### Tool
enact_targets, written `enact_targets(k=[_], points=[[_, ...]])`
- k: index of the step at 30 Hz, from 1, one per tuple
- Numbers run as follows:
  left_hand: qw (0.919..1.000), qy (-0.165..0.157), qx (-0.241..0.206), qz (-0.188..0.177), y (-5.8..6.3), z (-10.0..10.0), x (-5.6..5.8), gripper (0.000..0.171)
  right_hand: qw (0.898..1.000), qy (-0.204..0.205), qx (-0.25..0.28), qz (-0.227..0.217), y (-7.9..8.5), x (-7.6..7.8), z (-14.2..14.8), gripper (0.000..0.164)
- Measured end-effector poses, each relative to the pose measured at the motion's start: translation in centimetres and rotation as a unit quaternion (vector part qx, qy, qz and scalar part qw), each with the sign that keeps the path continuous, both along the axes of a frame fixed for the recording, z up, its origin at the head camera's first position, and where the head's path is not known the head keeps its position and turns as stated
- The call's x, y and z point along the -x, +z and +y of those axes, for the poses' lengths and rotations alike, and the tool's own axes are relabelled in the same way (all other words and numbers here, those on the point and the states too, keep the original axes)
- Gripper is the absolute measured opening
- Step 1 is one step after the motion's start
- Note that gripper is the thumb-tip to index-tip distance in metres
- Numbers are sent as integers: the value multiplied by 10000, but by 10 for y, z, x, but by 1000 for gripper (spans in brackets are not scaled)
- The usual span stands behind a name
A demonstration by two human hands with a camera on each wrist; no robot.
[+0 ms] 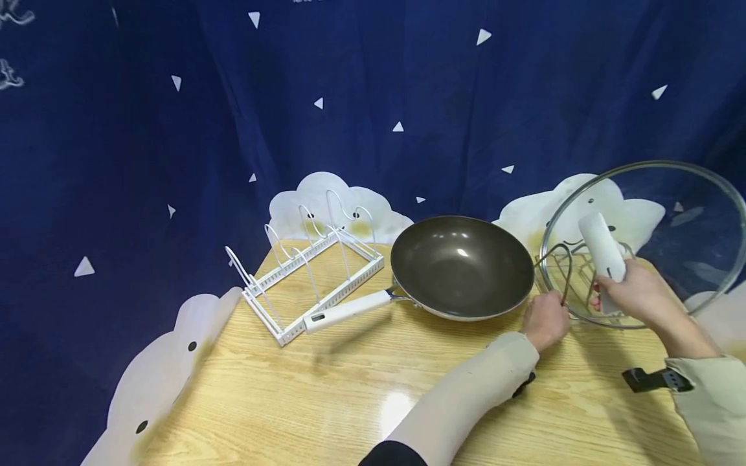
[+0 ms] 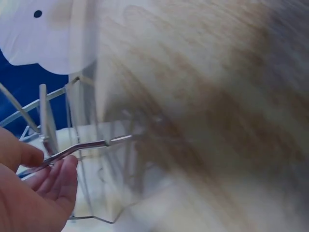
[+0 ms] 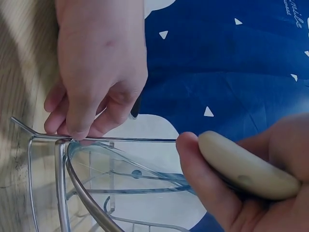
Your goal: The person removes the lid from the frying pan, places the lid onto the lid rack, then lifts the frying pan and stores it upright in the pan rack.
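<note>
The right hand point(image 1: 647, 292) grips the smooth white handle point(image 1: 602, 248) of a round, transparent glass lid point(image 1: 670, 239) with a metal rim. The lid stands on edge at the bent-metal wire rack point(image 1: 569, 277), right of the dark-coated wok point(image 1: 463, 265). Handle side faces the person; handle long axis slopes steeply, upper left to lower right. The left hand point(image 1: 546, 320) pinches the rack wire.

Unreadable white lettering point(image 1: 10, 75) on blue cloth point(image 1: 361, 77)
</note>
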State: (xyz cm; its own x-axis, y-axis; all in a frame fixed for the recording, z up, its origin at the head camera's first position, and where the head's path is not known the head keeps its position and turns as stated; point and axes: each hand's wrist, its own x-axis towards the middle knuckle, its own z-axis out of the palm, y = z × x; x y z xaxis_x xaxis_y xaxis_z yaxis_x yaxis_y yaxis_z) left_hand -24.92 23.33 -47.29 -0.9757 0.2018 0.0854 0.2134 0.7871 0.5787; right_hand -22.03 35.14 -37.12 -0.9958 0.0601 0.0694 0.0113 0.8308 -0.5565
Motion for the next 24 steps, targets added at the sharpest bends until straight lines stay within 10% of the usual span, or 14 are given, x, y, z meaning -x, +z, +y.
enact_targets(k=[13,24], points=[[9929,-704,664,-698,38,-14,-14,15,9930,-660,-911,363,19,-8,-8,62],[9743,-1931,1125,-278,100,-93,-9,13,9855,-158,-912,1422,30,-17,-30,48]])
